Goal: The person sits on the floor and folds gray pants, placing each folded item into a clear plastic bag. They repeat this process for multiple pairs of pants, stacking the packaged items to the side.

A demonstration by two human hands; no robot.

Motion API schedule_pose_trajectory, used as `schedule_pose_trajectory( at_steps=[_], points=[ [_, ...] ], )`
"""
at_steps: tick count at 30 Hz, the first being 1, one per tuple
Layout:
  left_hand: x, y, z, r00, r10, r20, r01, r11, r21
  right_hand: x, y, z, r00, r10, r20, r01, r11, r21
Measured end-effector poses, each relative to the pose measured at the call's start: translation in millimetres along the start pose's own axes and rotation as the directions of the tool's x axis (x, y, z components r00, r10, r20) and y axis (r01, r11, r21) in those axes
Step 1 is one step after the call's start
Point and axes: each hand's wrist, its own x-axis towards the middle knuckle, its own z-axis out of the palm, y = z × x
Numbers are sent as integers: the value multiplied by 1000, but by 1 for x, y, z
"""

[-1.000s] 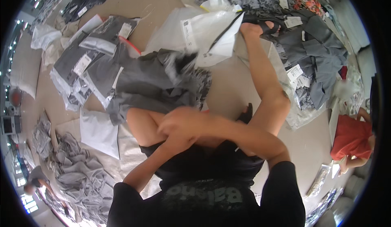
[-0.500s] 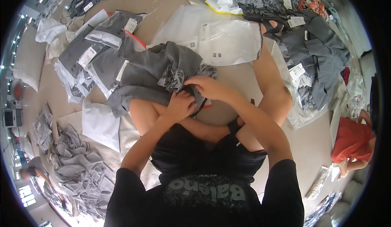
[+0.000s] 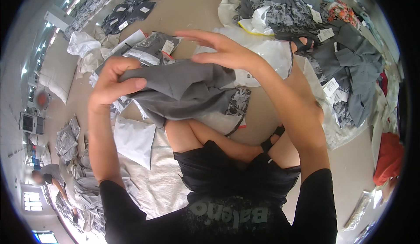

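Observation:
A grey garment (image 3: 179,82) with a leaf-print section (image 3: 239,102) is stretched above my crossed legs; whether it is a top or trousers is not clear. My left hand (image 3: 114,80) grips its left end, with the thumb on top and the fingers curled around the edge. Above its far right edge, my right hand (image 3: 227,51) has its fingers straight and the thumb apart. That thumb is close to the cloth, though I cannot tell if it touches. Part of a dark cord or strap and a red-edged piece (image 3: 242,125) lie below the print.
Bagged grey garments (image 3: 153,47) lie beyond my left hand, and a clear plastic bag (image 3: 267,67) is beyond my right forearm. A white bag (image 3: 133,141) lies by my left leg. Piles of garments (image 3: 350,62) are at the right. Another person (image 3: 52,178) works at far left.
Both hands have come apart from the print area and risen. My left hand has gone left and taken the garment's end, lifting and spreading the cloth. My right hand has opened.

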Motion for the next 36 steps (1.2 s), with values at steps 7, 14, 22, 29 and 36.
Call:
schedule_pose_trajectory(
  at_steps=[7, 14, 22, 29, 36],
  points=[
    [8, 65, -17, 993, 31, -111, -26, 998, 49, 49, -97, 0, 911, 36, 410, -166, 943, 287],
    [2, 68, -50, 987, 96, -127, -100, 995, -22, 44, -125, -35, 857, 356, 372, -424, 898, 118],
    [38, 108, -52, 999, 47, 20, -49, 990, 134, 27, -178, -52, 783, 506, 363, -563, 823, 68],
    [56, 95, -82, 995, 24, 93, -40, 984, 172, 23, -188, -63, 813, 582, 24, -372, 549, -748],
    [67, 92, -64, 978, 190, 81, -200, 767, 609, 34, -232, -115, 946, 315, 80, -324, 929, 176]
  ],
)
